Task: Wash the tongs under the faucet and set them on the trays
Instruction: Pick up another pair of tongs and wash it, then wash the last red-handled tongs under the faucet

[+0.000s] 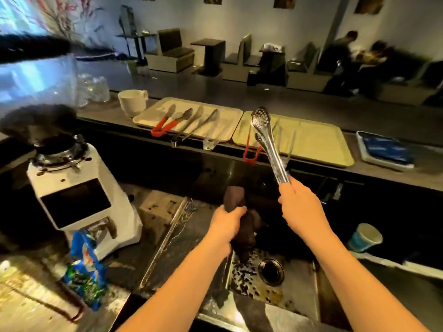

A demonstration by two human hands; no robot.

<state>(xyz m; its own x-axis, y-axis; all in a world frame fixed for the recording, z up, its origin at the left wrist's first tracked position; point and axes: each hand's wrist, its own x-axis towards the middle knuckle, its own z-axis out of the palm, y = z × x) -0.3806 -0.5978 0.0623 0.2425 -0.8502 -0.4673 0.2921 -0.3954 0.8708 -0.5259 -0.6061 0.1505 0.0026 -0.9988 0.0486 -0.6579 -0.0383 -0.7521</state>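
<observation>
Pointing far, steel tongs (268,142) gripped by right hand (299,204), nearer right tray (311,140); dark cloth (239,219) clutched by left hand (227,224).

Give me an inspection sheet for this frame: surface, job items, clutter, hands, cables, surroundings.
Surface: dark counter; sink speckled with debris.
Job's things: steel tongs raised over right tray; several tongs on left tray.
Clutter: white cup, grinder, blue bag, paper cup.
Hands: right hand grips tongs; left hand grips dark cloth.
Cables: nothing seen.
Surroundings: dining booths, seated people behind.
</observation>
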